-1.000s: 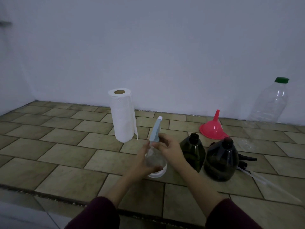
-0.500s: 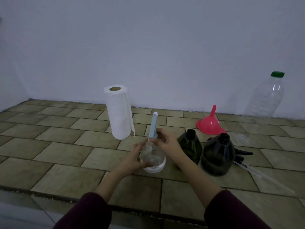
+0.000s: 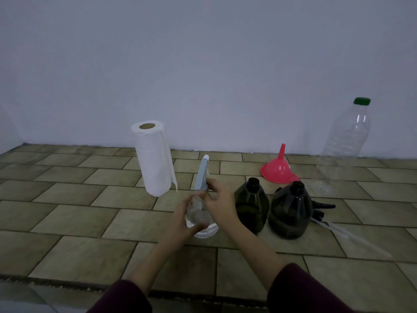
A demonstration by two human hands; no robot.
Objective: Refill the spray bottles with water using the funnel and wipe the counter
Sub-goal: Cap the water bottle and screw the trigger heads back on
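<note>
Your left hand (image 3: 183, 220) grips the clear spray bottle (image 3: 198, 213) body on the worktop (image 3: 90, 222); your right hand (image 3: 220, 204) fingers pinch its blue sprayer head (image 3: 201, 177). Two dark bottles (image 3: 251, 206) just right of your fingers, pink funnel (image 3: 278, 169) beyond.

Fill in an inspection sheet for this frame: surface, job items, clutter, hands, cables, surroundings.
Surface: tiled counter, no puddle visible.
Job items: clear spray bottle with blue sprayer head, held upright; two dark bottles uncapped; red funnel upside down; paper towel roll upright; large clear bottle, green cap on.
Clutter: removed sprayer heads with tubes lying beside the dark bottles.
Hands: left hand grips the clear bottle's body; right hand grips its neck.
Cables: nothing seen.
Surroundings: plain wall.
</note>
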